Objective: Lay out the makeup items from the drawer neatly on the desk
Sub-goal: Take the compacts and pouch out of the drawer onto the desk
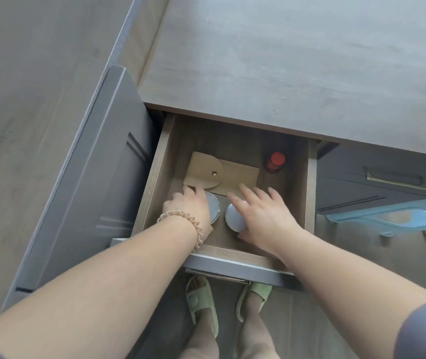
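Note:
The drawer (160, 161) under the grey desk top (284, 60) stands pulled out. Inside lie two tan wooden pieces (204, 169), two round silver-lidded jars and a small red-capped bottle (276, 161) at the back right. My left hand (188, 203) reaches over the left jar (213, 209), its fingers curled at the jar's edge and one fingertip touching the wooden piece. My right hand (263, 213) lies over the right jar (234, 216) with fingers spread, covering most of it. Whether either hand grips a jar is hidden.
An open grey cabinet door (98, 177) hangs to the left of the drawer. A closed drawer with a metal handle (393, 177) sits to the right, above a blue stool (388, 216). My feet in green slippers (201, 301) stand below the drawer front.

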Available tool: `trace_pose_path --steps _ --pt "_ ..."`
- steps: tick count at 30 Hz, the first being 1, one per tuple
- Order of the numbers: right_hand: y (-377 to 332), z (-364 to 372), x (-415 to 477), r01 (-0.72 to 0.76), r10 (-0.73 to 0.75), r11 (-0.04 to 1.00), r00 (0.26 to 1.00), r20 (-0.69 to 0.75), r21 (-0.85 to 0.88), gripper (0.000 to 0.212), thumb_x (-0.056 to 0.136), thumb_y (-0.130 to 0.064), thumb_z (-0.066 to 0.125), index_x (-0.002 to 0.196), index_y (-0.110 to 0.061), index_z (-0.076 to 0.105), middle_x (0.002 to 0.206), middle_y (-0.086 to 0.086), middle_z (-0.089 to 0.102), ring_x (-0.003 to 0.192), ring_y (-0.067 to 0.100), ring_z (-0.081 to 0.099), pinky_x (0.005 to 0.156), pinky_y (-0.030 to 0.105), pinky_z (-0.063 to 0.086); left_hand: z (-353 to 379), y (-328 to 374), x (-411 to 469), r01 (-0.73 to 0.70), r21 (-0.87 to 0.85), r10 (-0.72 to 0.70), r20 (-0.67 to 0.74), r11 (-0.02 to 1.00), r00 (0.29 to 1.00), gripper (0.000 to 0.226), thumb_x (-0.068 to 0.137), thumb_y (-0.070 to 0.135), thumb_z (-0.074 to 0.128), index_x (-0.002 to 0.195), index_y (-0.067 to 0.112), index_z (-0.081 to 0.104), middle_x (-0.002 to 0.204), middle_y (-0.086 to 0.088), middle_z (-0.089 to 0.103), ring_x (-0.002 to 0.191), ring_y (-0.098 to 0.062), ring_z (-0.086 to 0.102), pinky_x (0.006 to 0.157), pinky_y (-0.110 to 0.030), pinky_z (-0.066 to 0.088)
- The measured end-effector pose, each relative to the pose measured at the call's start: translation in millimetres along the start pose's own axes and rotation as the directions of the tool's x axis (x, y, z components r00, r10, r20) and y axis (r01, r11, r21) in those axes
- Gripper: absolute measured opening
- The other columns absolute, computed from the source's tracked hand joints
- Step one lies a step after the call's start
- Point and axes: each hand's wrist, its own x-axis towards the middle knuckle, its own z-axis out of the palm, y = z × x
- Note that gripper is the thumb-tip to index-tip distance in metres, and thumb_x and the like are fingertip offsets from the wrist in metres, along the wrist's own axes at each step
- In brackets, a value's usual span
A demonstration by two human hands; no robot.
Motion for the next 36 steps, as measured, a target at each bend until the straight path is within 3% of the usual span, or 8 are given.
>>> trace_pose_path --steps 3,7,9,13,17,21,27,36 --pt "2.5 19.5 9.6 0.036 -0.034 0.999 0.998 0.057 -0.027 0.095 0.072 -0.048 0.071 0.146 -0.026 0.015 0.148 0.009 0.030 0.130 0.031 0.036 0.111 0.052 0.016 15.7 7.2 20.4 0.080 -0.001 -0.080 0.100 0.997 0.992 0.115 0.062 0.045 0.081 0.147 0.011 0.010 0.137 -0.014 0.038 0.119 -0.035 0.051 0.087 -0.043 0.048" --pt "1.8 32.1 14.3 0.027 -0.027 1.000 0.999 0.025 0.008 0.082 0.076 -0.031 0.068 0.144 -0.023 0.023 0.139 0.007 0.039 0.118 0.030 0.046 0.111 0.050 0.018 25.5 10.4 30.4 0.050 0.041 -0.047 -0.087 0.998 0.995 0.065 0.076 0.027 0.071 0.128 0.011 0.036 0.121 -0.012 0.049 0.107 -0.031 0.058 0.070 -0.034 0.041" --pt "2.6 33.3 16.0 0.010 -0.009 0.999 1.000 -0.020 0.033 0.074 0.077 -0.022 0.064 0.142 -0.022 0.027 0.131 0.006 0.045 0.112 0.030 0.050 0.110 0.049 0.019 27.3 8.8 32.5 0.041 0.023 -0.037 -0.129 0.999 0.991 0.056 0.076 0.022 0.070 0.121 0.012 0.038 0.117 -0.011 0.049 0.102 -0.031 0.059 0.066 -0.033 0.037" --pt "2.1 32.6 15.7 -0.011 0.016 0.997 0.998 -0.064 0.075 0.075 0.070 -0.020 0.067 0.138 -0.022 0.035 0.121 0.004 0.049 0.108 0.031 0.050 0.110 0.052 0.019 23.1 7.4 32.0 0.028 -0.054 -0.034 -0.111 0.998 0.993 0.066 0.066 0.030 0.078 0.116 0.014 0.038 0.116 -0.010 0.046 0.103 -0.029 0.055 0.071 -0.033 0.043" --pt "5.8 13.1 5.1 -0.076 0.122 0.972 0.971 -0.204 0.220 0.077 0.062 -0.026 0.072 0.133 -0.021 0.041 0.120 0.007 0.046 0.103 0.032 0.048 0.105 0.047 0.031 11.4 8.5 15.5 -0.035 -0.216 -0.018 -0.241 0.976 0.970 0.075 0.056 0.040 0.078 0.112 0.015 0.035 0.113 -0.007 0.039 0.101 -0.029 0.049 0.079 -0.037 0.046" --pt "21.9 -16.8 -22.7 -0.075 0.263 0.884 0.896 -0.357 0.462 0.079 0.061 -0.028 0.072 0.134 -0.021 0.042 0.123 0.006 0.042 0.106 0.027 0.047 0.096 0.039 0.042 -13.1 18.7 -11.7 -0.203 -0.404 0.050 -0.359 0.892 0.932 0.082 0.058 0.039 0.075 0.124 0.019 0.030 0.120 -0.003 0.038 0.108 -0.025 0.049 0.091 -0.035 0.044" --pt "82.2 -55.8 -70.5 -0.085 0.456 0.836 0.659 -0.598 0.543 0.081 0.056 -0.032 0.065 0.133 -0.020 0.046 0.119 0.006 0.044 0.110 0.025 0.047 0.093 0.039 0.041 -84.0 82.1 -41.4 -0.434 -0.410 0.129 -0.591 0.802 0.797 0.089 0.059 0.037 0.074 0.134 0.020 0.031 0.127 -0.002 0.039 0.118 -0.022 0.043 0.101 -0.032 0.037" --pt "264.9 -87.8 -119.8 -0.081 0.568 0.774 0.528 -0.632 0.628 0.077 0.068 -0.023 0.070 0.139 -0.022 0.039 0.136 0.007 0.040 0.125 0.024 0.040 0.104 0.044 0.036 -164.5 265.1 -24.5 -0.584 -0.315 0.250 -0.681 0.748 0.688 0.084 0.062 0.042 0.071 0.135 0.023 0.034 0.126 0.000 0.046 0.120 -0.020 0.044 0.103 -0.036 0.038"
